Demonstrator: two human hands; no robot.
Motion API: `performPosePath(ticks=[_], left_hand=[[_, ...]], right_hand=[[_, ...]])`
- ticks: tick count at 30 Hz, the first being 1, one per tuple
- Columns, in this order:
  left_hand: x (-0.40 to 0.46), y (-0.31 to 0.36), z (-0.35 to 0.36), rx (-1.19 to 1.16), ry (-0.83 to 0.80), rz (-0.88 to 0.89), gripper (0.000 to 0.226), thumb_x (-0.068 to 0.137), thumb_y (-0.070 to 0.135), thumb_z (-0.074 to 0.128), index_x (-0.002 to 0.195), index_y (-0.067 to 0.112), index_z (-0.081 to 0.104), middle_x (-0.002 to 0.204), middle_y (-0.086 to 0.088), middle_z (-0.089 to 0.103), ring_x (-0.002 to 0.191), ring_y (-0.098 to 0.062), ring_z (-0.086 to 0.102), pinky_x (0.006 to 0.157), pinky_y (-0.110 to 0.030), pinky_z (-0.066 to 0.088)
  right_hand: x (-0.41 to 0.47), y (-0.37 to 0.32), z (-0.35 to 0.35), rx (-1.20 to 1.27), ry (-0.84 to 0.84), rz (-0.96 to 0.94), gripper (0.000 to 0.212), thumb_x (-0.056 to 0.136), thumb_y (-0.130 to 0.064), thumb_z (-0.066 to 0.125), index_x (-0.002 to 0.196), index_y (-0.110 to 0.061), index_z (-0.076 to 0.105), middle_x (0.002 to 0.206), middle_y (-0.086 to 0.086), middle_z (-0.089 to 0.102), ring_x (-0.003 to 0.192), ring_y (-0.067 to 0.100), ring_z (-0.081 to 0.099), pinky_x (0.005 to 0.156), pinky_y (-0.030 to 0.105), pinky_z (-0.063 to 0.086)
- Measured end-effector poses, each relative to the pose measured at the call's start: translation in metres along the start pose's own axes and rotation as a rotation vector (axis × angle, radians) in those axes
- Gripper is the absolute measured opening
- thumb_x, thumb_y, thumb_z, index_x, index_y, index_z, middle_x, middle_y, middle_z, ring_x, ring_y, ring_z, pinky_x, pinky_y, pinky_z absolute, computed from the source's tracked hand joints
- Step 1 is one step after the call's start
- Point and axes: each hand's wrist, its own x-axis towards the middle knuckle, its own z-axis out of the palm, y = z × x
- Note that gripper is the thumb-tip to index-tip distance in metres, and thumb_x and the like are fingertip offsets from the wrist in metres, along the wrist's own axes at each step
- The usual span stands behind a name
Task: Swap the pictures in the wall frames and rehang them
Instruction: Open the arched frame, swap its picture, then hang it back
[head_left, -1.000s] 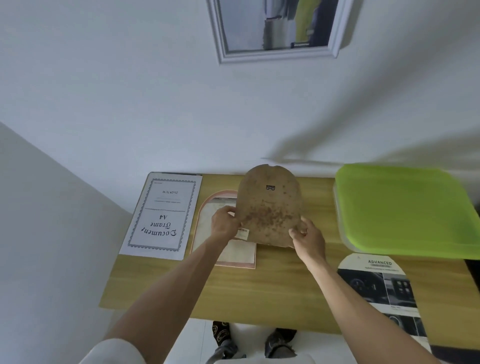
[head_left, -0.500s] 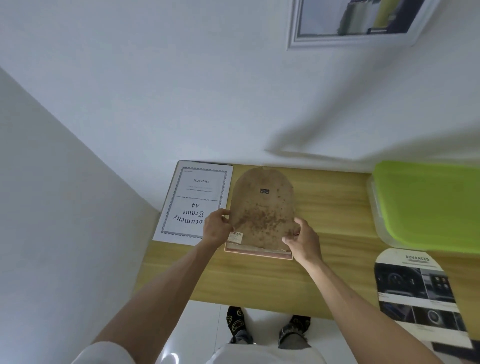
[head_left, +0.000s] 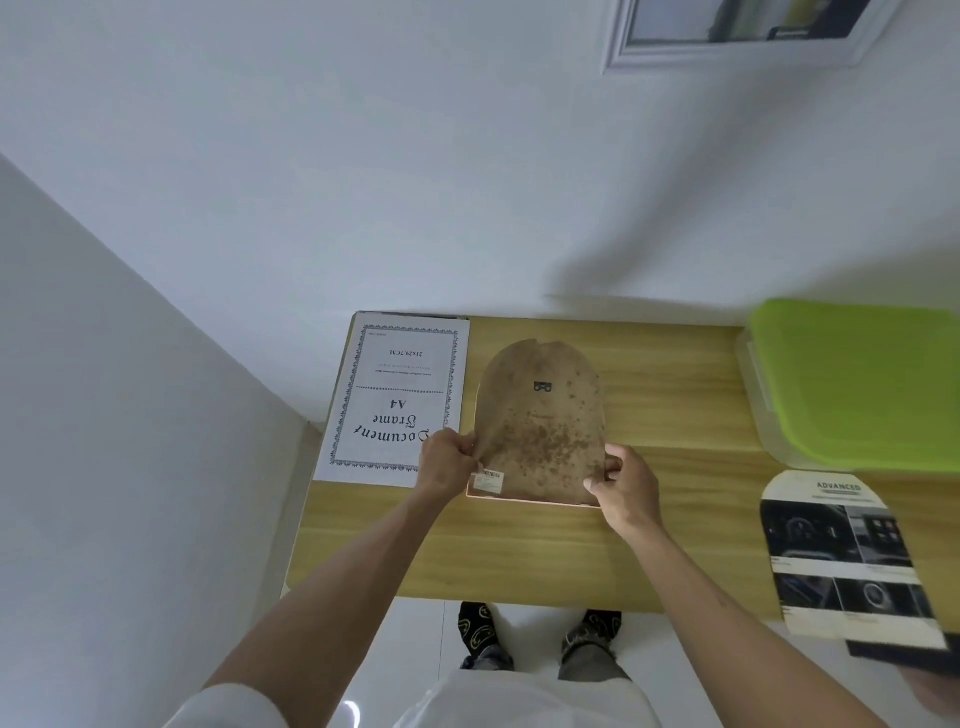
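Note:
A brown arch-shaped backing board (head_left: 540, 421) with a small black hanger lies over a pink arch-shaped frame (head_left: 530, 500) on the wooden table (head_left: 519, 551). My left hand (head_left: 447, 462) pinches the board's lower left edge. My right hand (head_left: 623, 483) grips its lower right corner. An arch-cut printed picture (head_left: 841, 551) headed "ADVANCED" lies at the table's right. A white "Document Frame A4" sheet (head_left: 395, 400) lies at the left. A white rectangular frame (head_left: 743, 31) hangs on the wall above.
A clear box with a green lid (head_left: 857, 379) stands at the table's back right. A wall corner closes in on the left. My feet (head_left: 535, 634) stand at the table's near edge. A dark object (head_left: 904, 657) lies under the printed picture's near end.
The backing board has come down from a raised tilt and now lies flat over the pink frame. Both hands stayed on its lower corners. The view has shifted left.

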Motion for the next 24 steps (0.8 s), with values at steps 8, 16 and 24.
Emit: performPosePath(ticks=[8,16,24], left_hand=[[0.002,-0.005,0.006,0.075,0.013,0.010,0.013,0.073,0.005,0.075,0.068,0.001,0.063,0.073,0.002,0.051,0.073,-0.020,0.056,0.060,-0.028,0.042],[-0.007,0.014,0.003,0.377,0.014,0.212,0.017,0.083,-0.006,0.056,0.098,0.000,0.062,0.109,-0.014,0.056,0.087,-0.032,0.059,0.077,-0.044,0.053],[0.044,0.044,0.002,0.926,-0.189,0.406,0.139,0.063,0.020,0.091,0.153,0.004,-0.013,0.161,-0.017,-0.019,0.150,-0.033,-0.013,0.121,-0.041,-0.004]], right_hand=[[-0.007,0.000,0.004,-0.194,-0.006,-0.061,0.044,0.080,-0.007,0.077,0.121,-0.006,0.064,0.116,0.008,0.060,0.102,0.022,0.060,0.091,0.029,0.048],[0.005,-0.020,-0.006,-0.570,-0.163,-0.153,0.063,0.084,-0.016,0.077,0.137,-0.004,0.044,0.134,0.014,0.045,0.119,0.029,0.052,0.091,0.034,0.047],[0.049,-0.067,-0.008,-1.162,-0.404,-0.411,0.150,0.061,-0.037,0.092,0.153,-0.009,-0.023,0.161,0.015,-0.026,0.152,0.034,-0.013,0.124,0.049,0.005]])
